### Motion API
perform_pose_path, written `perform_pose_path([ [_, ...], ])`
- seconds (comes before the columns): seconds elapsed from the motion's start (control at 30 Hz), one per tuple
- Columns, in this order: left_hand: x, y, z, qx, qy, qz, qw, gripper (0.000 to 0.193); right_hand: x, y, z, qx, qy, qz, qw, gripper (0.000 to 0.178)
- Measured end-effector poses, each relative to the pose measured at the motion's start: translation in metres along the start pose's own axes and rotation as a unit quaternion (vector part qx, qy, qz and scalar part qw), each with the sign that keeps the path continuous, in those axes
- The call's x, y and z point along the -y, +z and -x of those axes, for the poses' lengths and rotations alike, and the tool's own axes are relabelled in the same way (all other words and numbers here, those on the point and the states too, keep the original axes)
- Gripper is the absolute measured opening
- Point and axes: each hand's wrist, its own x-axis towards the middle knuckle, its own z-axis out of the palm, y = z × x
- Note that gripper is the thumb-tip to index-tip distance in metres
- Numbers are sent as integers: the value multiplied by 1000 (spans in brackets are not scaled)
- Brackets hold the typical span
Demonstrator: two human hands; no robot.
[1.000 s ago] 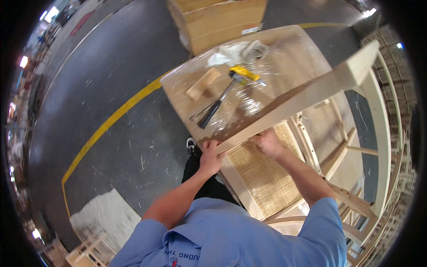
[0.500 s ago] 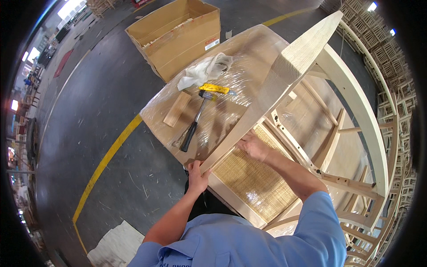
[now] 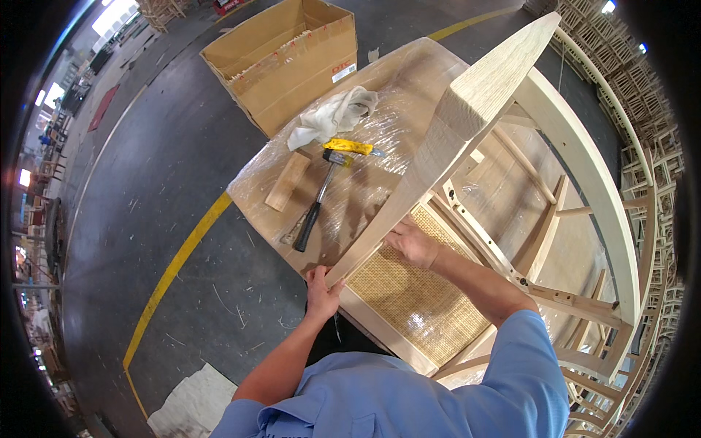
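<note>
A pale wooden chair frame [image 3: 420,186] lies tipped on a wrapped work surface, its tapered leg pointing up toward the far right. Woven cane webbing [image 3: 409,296] fills a panel inside the frame. At the panel's near left corner, my left hand [image 3: 323,294] is closed round the end of the leg rail. My right hand [image 3: 413,244] reaches over the cane to the inner side of that rail. Its fingers are bent together, and the rail partly hides their tips, so what they hold cannot be made out.
The plastic-wrapped surface [image 3: 405,73] also carries a hammer [image 3: 320,201], a yellow utility knife [image 3: 349,146], a wood block [image 3: 288,181] and a white cloth [image 3: 332,117]. Behind stands an open cardboard box [image 3: 292,80]. Stacked wooden frames [image 3: 621,80] line the right. A pale sheet [image 3: 191,401] lies on the floor.
Both hands keep nearly the same places on the frame; the right hand's fingers have shifted slightly. The whole view has moved a little.
</note>
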Motion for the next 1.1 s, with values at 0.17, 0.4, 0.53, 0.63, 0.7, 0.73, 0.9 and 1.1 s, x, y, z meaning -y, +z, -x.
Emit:
perform_pose_path([
  [0.17,3,0,-1,1,-1,-2,1000,46,5,-6,-2,28,18,-15,999,72],
  [0.4,7,0,-1,-1,14,-4,1000,46,9,-14,-6,44,20,-17,999,61],
  [0.53,4,-1,-1,3,1,-15,1000,46,4,-16,-6,44,-2,-8,999,52],
  [0.63,5,-2,-2,5,-5,-26,1000,47,5,-22,-7,44,-5,-37,998,47],
  [0.7,-1,1,-5,14,-6,-29,999,48,-4,-14,3,14,-25,-10,1000,44],
  [0.73,0,2,-5,13,-16,-31,999,48,2,-17,4,1,-5,-18,1000,43],
  [0.9,0,4,-6,6,-18,-34,999,48,52,-31,30,-162,175,-28,971,38],
  [1.1,5,-7,-5,46,34,-14,998,48,136,31,87,-273,446,-168,836,16],
])
